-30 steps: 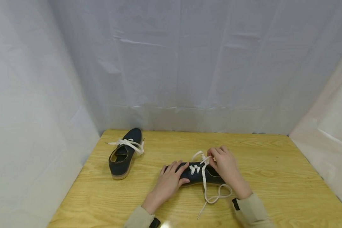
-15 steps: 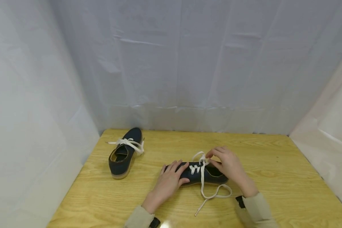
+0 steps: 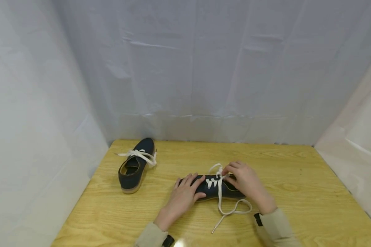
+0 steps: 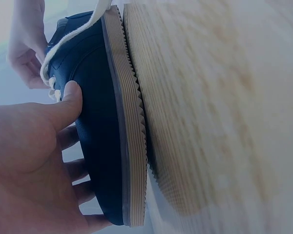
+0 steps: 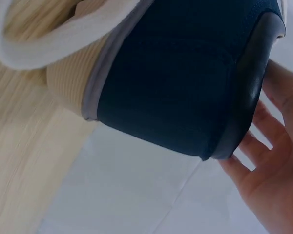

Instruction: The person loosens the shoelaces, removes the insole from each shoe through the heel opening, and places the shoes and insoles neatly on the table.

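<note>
white lace [image 3: 220, 199] crosses near shoe [image 3: 212, 193] (other shoe [image 3: 131, 180] apart)

Our left hand [image 3: 183, 198] lies palm down, thumb apart from its fingers; our right hand [image 3: 245, 181] pinches, thumb and forefinger curved together.

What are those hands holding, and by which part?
The left hand holds the nearer dark shoe by its toe. The right hand is at the white laces; its exact hold cannot be told.

The table [image 3: 309, 192] leaves room rightward (lace [image 3: 220, 197] blocks center).
</note>
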`<state>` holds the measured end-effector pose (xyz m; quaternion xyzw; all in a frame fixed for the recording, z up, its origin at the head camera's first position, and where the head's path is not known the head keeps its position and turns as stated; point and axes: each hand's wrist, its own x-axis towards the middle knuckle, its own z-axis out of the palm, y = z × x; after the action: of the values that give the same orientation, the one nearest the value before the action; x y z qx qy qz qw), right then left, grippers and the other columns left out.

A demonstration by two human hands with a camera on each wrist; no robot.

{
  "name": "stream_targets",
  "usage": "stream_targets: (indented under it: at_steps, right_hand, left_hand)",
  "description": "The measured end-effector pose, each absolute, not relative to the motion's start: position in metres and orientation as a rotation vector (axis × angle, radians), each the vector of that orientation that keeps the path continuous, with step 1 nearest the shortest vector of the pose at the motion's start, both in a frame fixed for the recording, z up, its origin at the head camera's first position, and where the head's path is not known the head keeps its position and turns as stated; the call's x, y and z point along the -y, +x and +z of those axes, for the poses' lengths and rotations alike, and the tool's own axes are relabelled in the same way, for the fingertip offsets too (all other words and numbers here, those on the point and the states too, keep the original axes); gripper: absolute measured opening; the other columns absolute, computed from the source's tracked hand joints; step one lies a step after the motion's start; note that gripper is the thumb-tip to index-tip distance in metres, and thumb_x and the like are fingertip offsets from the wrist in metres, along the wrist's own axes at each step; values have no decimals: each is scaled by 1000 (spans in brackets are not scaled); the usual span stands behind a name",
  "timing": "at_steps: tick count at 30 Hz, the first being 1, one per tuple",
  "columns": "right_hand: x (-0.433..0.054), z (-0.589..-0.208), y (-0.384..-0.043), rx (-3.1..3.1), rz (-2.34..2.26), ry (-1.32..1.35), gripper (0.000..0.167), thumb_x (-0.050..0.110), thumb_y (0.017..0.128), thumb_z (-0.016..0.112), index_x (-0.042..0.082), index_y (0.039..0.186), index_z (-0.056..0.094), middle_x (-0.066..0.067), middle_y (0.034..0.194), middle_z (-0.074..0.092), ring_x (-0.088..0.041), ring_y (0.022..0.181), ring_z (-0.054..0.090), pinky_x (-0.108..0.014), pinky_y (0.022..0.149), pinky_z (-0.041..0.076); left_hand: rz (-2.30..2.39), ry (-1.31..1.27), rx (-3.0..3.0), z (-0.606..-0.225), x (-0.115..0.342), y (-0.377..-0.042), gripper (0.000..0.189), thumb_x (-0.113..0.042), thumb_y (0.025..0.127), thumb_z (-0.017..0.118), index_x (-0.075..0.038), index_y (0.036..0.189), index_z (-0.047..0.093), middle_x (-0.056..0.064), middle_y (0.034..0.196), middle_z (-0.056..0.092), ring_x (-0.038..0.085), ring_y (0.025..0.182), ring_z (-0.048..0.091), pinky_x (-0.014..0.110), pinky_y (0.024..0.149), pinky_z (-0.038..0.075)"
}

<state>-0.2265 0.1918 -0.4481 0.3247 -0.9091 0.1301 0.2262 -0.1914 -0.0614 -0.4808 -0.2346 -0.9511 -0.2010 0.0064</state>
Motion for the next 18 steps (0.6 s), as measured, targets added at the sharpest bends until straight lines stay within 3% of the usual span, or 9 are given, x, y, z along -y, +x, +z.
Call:
stream_targets:
  at_steps: [5,12,18]
  right_hand:
    - [-193,-447,-230,2372,411,836,16,14,77,89,15,85,75,2,82,71,-16,72,64,-34,63,54]
    - [-198,-439,-229,2321,457,528,14,12,83,84,9,90,72,-4,76,71,-19,62,67,-34,53,53]
    - [-200,-437,-227,2458,404,606,29,14,82,86,12,108,73,-5,95,73,-23,75,69,-36,57,54]
  left_hand:
    - [-641,-746,2968,-480,61,-191,59,-45,101,55,-23,154,46,12,159,40,36,147,35,65,115,28]
    - [-649,-750,2967,-481,62,-191,59,-45,101,55,-23,155,45,12,160,39,36,147,35,65,115,27]
    - [-645,-740,2985,-482,61,-192,60,-47,101,54,-24,156,43,11,161,38,35,148,33,65,116,26]
